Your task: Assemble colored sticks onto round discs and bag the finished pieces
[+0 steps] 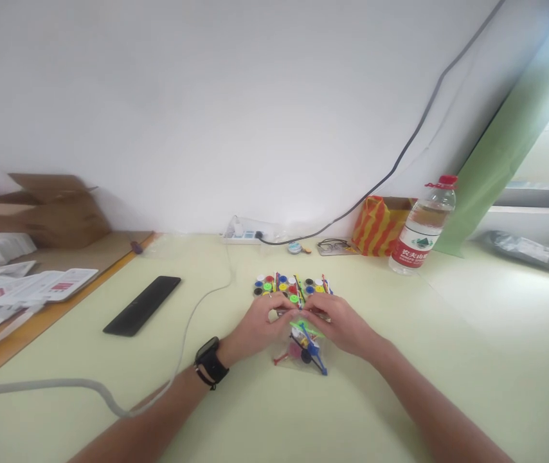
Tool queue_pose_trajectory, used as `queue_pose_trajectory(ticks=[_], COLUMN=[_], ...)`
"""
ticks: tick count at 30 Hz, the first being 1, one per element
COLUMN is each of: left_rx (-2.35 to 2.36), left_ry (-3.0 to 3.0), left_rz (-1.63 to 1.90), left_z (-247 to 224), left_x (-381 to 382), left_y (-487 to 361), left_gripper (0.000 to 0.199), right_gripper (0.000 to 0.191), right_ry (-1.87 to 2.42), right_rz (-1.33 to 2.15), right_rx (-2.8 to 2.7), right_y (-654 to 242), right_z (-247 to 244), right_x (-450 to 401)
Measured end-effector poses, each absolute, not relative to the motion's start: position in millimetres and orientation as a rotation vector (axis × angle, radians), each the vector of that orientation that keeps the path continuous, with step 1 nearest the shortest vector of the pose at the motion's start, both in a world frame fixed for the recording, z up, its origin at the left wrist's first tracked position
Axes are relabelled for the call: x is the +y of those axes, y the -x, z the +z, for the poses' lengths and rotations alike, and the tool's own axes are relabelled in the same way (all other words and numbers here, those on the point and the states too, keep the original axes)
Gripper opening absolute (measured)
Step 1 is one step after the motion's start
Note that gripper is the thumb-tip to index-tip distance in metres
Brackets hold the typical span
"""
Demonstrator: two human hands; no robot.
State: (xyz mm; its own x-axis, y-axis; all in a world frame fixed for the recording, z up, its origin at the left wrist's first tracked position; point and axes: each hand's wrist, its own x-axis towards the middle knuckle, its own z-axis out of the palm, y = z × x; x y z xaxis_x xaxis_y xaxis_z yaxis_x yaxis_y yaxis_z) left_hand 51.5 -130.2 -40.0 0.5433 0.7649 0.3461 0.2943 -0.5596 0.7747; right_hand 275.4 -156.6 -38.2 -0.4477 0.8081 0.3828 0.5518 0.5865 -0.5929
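A clear plastic bag (298,360) with colourful plastic pieces inside, among them blue, black, red, green and pink ones, lies toward me on the table. My left hand (262,321) pinches its top edge from the left, wearing a ring, with a black watch on the wrist. From the right, my right hand (344,321) pinches the same edge, the fingertips of both hands nearly touching. Just beyond my fingers are small round discs (283,287) in red, blue, yellow, green, black and white, with thin coloured sticks between them. My hands partly cover the nearer discs.
A black flat object (142,305) lies at left, and a grey cable (185,328) crosses my left forearm. Papers (57,283) and a cardboard box (62,209) are farther left. At the back are a power strip (243,238), glasses (333,245), a striped bag (375,225) and a water bottle (422,231).
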Motion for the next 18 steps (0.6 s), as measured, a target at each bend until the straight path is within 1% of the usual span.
queue_pose_trajectory(ticks=[4,6,9,12,14,16,18], left_rx=[0.818,0.770,0.749,0.774,0.769,0.781,0.805], left_ry=[-2.036,-2.006,-1.995,-2.003,-2.031,-2.080,-2.122], left_rz=[0.859,0.801,0.716,0.700,0.690,0.680,0.651], left_z=[-37.9,-35.6,-33.1,-34.6,-38.1,-43.2,-49.0], left_x=[-127.2,-127.7,-132.2,-139.8,-144.7,-148.1,-149.7], left_y=[-50.0,-50.0,-52.0,-56.5,-60.0,-62.7,-64.8], left_gripper=[0.028,0.030,0.035,0.043,0.043,0.044,0.045], right_gripper=[0.037,0.039,0.036,0.028,0.024,0.025,0.028], right_ry=[1.152,1.154,1.152,1.206,1.253,1.303,1.399], right_rz=[0.583,0.679,0.796,0.857,0.889,0.887,0.769], right_rx=[-2.213,-2.232,-2.271,-2.295,-2.309,-2.331,-2.315], right_y=[-286.6,-291.6,-297.0,-303.9,-314.0,-330.9,-354.0], right_z=[-23.4,-14.7,-2.1,7.8,12.1,14.4,15.2], right_x=[-161.6,-166.4,-175.9,-186.2,-192.0,-195.4,-195.0])
